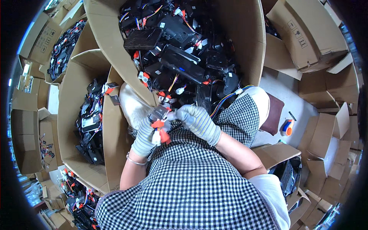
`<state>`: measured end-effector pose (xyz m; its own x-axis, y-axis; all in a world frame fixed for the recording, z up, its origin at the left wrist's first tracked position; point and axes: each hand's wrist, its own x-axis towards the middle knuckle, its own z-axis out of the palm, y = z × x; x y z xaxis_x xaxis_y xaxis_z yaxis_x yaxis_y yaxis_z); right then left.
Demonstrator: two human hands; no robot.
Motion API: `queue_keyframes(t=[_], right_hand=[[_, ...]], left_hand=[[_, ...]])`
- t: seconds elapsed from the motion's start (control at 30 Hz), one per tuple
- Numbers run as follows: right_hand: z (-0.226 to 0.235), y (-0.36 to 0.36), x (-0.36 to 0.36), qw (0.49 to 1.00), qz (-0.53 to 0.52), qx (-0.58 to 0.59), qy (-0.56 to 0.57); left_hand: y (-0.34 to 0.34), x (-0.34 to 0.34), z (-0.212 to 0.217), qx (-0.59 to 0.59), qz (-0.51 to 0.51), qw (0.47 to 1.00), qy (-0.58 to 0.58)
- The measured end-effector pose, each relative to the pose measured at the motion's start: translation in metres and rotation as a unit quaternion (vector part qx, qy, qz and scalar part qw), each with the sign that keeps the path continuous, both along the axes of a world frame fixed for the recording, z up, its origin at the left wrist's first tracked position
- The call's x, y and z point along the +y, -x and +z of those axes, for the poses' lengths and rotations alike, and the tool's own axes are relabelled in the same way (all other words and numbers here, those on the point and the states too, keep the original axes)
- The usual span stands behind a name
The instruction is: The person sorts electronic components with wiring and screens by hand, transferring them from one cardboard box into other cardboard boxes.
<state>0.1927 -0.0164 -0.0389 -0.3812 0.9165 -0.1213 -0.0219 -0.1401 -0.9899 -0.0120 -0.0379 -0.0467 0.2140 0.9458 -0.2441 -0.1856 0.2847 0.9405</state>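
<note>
Just below the big cardboard box [245,46] of black modules, the gloved left hand [145,136] and right hand [198,122] both close their grip on a small wired module [159,114], whose orange connectors [163,132] could snag and tear loose if tugged.

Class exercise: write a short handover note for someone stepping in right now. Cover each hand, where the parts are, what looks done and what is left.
Left hand: gloved, gripping a small part with orange connectors over the lap.
Right hand: gloved, fingers on the same part's wires.
Front box: heaped with black wired parts.
Box at left: partly filled with similar parts.
Done: cannot tell which box holds finished pieces.
Left: probably the heap in the front box.
</note>
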Motion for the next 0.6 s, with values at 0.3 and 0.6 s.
queue_keyframes(t=[0.3,0.6], right_hand=[[-0.011,-0.003,0.000,0.982,0.152,0.044,0.102],[0.019,-0.046,0.096,0.986,0.029,0.155,-0.054]], left_hand=[[0.021,-0.026,-0.026,-0.055,-0.042,0.997,0.028],[0.018,-0.006,-0.022,-0.258,0.061,0.945,0.192]])
